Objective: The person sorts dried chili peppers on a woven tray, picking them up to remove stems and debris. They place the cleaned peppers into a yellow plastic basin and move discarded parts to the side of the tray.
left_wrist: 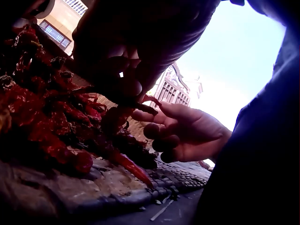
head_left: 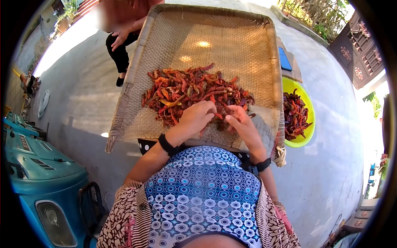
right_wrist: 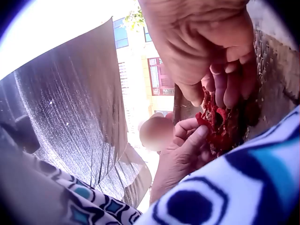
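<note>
Wrinkled red chili peppers lie heaped on a woven tray. Over the heap's near edge, the left hand pinches a red pepper between thumb and fingers, plainest in the right wrist view. Close on its right, the right hand has its thumb and forefinger together on a thin red pepper end, as the left wrist view shows; its other fingers are bent. The left hand is dark in that view, so part of its grip is hidden.
A yellow-green basin of darker red peppers stands right of the tray. Beyond it, a blue flat object lies on cardboard. Another person is at the tray's far left. A teal vehicle stands at the lower left.
</note>
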Demonstrator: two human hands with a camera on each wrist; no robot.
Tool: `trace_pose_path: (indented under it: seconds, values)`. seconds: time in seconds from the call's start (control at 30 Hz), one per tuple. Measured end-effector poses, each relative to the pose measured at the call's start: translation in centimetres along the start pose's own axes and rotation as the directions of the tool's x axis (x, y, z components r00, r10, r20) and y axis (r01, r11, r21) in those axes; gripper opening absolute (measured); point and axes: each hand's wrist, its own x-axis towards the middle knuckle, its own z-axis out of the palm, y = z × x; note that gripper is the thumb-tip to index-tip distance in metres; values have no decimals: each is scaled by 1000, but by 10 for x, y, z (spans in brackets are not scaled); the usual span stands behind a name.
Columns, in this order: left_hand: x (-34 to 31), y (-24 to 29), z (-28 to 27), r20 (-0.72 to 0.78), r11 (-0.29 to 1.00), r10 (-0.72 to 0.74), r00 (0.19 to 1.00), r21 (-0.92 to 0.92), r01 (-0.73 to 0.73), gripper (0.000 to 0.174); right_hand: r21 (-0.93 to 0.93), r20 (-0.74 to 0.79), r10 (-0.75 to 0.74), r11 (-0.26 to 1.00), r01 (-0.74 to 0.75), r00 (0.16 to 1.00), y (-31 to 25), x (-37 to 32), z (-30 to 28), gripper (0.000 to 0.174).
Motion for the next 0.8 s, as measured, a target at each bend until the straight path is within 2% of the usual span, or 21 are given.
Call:
trace_pose_path:
  seconds: [0.17,0.23,0.37,0.47,0.57,0.67,0.77,0.8]
  values:
    - [2,0,3,64,961,-55,996,-268,70,12,-41,106,-31,999,35,994,-4,1,4,28]
    - [3,1,3,56,967,-69,996,-241,80,12,-2,144,-12,1000,12,989,-3,-1,5,26]
    - [1,12,-4,130,975,-115,985,-177,137,19,19,29,-76,997,75,997,4,5,6,22]
    - [-3,11,-1,44,997,-36,998,68,33,25,27,-107,-97,995,100,990,13,9,1,21]
    - [-3,-8,8,34,997,24,999,71,-27,21,106,-189,-50,992,71,981,6,3,-1,19]
    - [-1,2,3,113,990,32,993,136,-47,20,165,-174,-26,985,55,984,7,1,-2,19]
    - [0,-1,7,105,992,59,993,107,-70,18,195,-190,-14,979,52,982,9,1,-3,19]
    - [0,1,4,152,1000,19,988,-3,-19,19,174,-190,-12,984,45,982,10,1,-3,18]
